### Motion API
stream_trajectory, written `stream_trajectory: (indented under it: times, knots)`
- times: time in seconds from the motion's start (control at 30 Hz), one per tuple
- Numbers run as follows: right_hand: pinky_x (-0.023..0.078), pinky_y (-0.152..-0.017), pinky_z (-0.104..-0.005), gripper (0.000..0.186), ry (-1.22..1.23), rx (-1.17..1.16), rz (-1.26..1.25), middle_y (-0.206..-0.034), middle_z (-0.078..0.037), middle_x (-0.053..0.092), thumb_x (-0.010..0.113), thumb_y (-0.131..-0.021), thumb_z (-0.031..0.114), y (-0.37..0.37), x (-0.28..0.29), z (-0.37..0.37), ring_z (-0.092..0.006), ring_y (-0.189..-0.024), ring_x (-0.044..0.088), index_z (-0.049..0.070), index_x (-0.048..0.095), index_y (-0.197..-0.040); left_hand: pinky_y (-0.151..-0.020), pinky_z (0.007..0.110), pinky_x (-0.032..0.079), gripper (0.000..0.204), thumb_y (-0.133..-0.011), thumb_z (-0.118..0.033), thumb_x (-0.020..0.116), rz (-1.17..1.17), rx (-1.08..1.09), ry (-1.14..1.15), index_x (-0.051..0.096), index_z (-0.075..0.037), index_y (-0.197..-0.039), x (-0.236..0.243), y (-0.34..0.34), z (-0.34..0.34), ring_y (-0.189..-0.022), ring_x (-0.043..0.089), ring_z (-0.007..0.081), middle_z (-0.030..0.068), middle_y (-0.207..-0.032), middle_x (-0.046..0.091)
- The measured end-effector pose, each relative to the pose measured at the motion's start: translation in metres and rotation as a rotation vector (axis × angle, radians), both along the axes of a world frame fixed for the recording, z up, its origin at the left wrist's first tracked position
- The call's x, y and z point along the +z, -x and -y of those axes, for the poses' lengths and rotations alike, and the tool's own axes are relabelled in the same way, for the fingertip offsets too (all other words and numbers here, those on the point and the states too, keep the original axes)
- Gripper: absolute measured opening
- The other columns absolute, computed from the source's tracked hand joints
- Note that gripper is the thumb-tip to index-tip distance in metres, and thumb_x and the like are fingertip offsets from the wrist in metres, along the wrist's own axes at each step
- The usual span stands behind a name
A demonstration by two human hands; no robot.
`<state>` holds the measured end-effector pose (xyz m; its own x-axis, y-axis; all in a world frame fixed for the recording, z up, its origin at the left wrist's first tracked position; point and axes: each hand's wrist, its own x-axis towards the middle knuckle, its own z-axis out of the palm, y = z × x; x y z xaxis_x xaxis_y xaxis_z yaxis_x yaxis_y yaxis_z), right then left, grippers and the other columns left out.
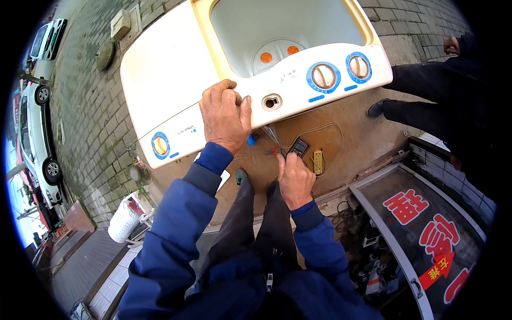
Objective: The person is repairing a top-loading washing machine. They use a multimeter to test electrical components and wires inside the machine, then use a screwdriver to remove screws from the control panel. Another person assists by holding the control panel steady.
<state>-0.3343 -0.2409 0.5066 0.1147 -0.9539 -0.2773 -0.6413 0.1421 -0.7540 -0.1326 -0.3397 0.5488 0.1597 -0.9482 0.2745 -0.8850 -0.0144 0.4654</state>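
A cream twin-tub washing machine [160, 80] stands before me. Its white control panel [293, 88] has blue-ringed knobs and a round hole with a metal-rimmed socket. My left hand [226, 114] is closed over the panel beside that hole, fingers curled and thumb pointing away from me. Below the panel's near edge, my right hand [296, 178] is closed around a slim grey, tong-like piece [274, 138] that reaches up toward the machine; its exact kind is unclear. A dark multimeter [300, 148] and a yellow power strip [318, 161] lie on the ground near that hand.
A pale cord [341, 141] loops over the ground. To the right another person's dark trouser leg [410, 112] stands close to the machine. A glass door panel with red lettering [421, 218] lies lower right. At left are a white ribbed roll [124, 221] and parked cars [40, 138].
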Motion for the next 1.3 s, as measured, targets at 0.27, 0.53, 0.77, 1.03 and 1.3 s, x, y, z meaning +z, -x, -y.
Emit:
stream_trajectory:
  times: [0.27,0.53,0.77,1.03,1.3]
  knots:
    - [0.036,-0.042,-0.027,0.042,-0.679,-0.312,0.777,-0.064,-0.003,0.054,0.061,-0.107,0.041,0.017,-0.006,0.008,-0.0139,-0.044,0.046,0.001,0.063,-0.094,-0.103,0.049,0.04,0.019,-0.091,-0.015,0.074,-0.013,0.024,0.017,0.058,-0.005,-0.09,-0.002,0.0,-0.002,-0.12,0.052,0.0349,0.0145,-0.125,0.062]
    - [0.045,-0.049,-0.0327,0.034,-0.014,-0.144,0.122,-0.064,-0.005,0.054,0.074,-0.099,0.032,0.006,-0.005,-0.014,-0.0205,-0.051,0.057,0.0,0.064,-0.092,-0.104,0.05,0.04,0.018,-0.09,-0.014,0.074,-0.055,0.016,-0.009,0.058,-0.005,-0.091,-0.001,-0.002,-0.003,-0.122,0.052,0.0353,0.0145,-0.128,0.06]
    - [0.041,-0.047,-0.0304,0.039,-0.335,-0.34,0.416,-0.064,-0.004,0.056,0.073,-0.101,0.037,-0.007,0.005,-0.009,-0.0183,-0.051,0.055,0.0,0.065,-0.09,-0.108,0.052,0.036,0.021,-0.09,-0.018,0.074,-0.104,-0.01,-0.049,0.059,-0.005,-0.096,0.002,-0.005,-0.003,-0.126,0.049,0.0356,0.0128,-0.132,0.057]
    - [0.045,-0.05,-0.0356,0.036,-0.13,-0.253,0.197,-0.065,-0.006,0.057,0.073,-0.1,0.034,-0.01,0.001,-0.019,-0.0233,-0.052,0.058,-0.001,0.067,-0.093,-0.109,0.052,0.036,0.021,-0.089,-0.017,0.075,-0.124,-0.012,-0.058,0.06,-0.004,-0.096,0.004,-0.005,-0.001,-0.125,0.05,0.0359,0.0132,-0.132,0.057]
    - [0.045,-0.052,-0.0326,0.03,-0.345,-0.238,0.432,-0.066,-0.003,0.058,0.071,-0.102,0.028,-0.001,0.001,-0.014,-0.0165,-0.056,0.06,-0.002,0.069,-0.103,-0.107,0.052,0.037,0.02,-0.089,-0.015,0.075,-0.116,0.002,-0.02,0.06,-0.005,-0.096,0.003,-0.003,-0.002,-0.123,0.051,0.0361,0.0132,-0.129,0.059]
